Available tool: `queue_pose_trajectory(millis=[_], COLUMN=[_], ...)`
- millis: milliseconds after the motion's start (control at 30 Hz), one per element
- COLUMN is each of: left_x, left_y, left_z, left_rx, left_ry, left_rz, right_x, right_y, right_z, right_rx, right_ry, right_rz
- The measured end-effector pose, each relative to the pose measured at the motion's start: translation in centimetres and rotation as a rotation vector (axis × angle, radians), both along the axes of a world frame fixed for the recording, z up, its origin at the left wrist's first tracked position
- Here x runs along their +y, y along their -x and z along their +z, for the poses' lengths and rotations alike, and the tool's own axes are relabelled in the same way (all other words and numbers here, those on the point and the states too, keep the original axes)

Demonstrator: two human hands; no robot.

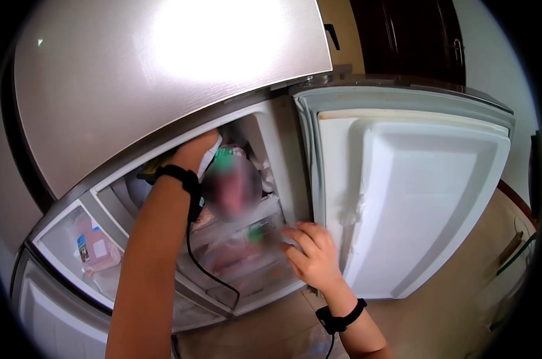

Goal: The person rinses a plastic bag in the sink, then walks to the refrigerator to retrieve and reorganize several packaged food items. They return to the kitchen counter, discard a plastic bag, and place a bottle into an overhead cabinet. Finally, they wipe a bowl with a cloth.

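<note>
My left hand point(198, 148) reaches into the upper part of an open freezer compartment, its fingers hidden behind the frame. Beside it is a package with a green label point(229, 155), partly covered by a blurred round patch. Lower in the compartment, bagged pink food, likely frozen meat point(235, 258), shows through cloudy plastic. My right hand point(309, 251) is at the compartment's right edge, fingers spread and slightly bent, near a blurred translucent bag with a green mark point(255, 233). Whether its fingertips touch the bag cannot be told.
The open white freezer door point(423, 202) stands at the right. A large silvery refrigerator door point(118, 89) spans the top. At the left, another compartment holds a pink package point(98, 247) beside a second open door point(60, 314). Clear plastic point(320, 343) lies on the tiled floor.
</note>
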State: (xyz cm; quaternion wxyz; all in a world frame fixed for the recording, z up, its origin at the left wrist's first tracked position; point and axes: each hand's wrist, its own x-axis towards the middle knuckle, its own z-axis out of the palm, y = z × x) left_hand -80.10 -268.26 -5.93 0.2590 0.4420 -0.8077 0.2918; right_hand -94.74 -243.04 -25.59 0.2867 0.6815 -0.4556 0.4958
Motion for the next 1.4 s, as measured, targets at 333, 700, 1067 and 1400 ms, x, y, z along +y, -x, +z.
queue_pose_trajectory(millis=[333, 700, 1067, 1400], left_x=[-5.4, -3.6, 1.5, 1.6], left_y=[-7.6, -2.7, -1.5, -3.6], left_z=[3.3, 2.8, 0.9, 1.3], left_rx=[-0.033, -0.076, -0.138, -0.073], left_ry=[-0.158, -0.053, -0.071, -0.151], left_rz=[0.292, 0.089, -0.062, -0.047], right_x=[-1.5, -2.8, -2.7, -1.9], right_y=[2.2, 2.8, 2.9, 2.3], right_z=[-2.5, -3.2, -3.6, -2.6], right_rx=[0.221, 0.337, 0.334, 0.214], right_ry=[0.065, 0.153, 0.146, 0.101], right_rz=[-0.435, -0.637, -0.595, -0.458])
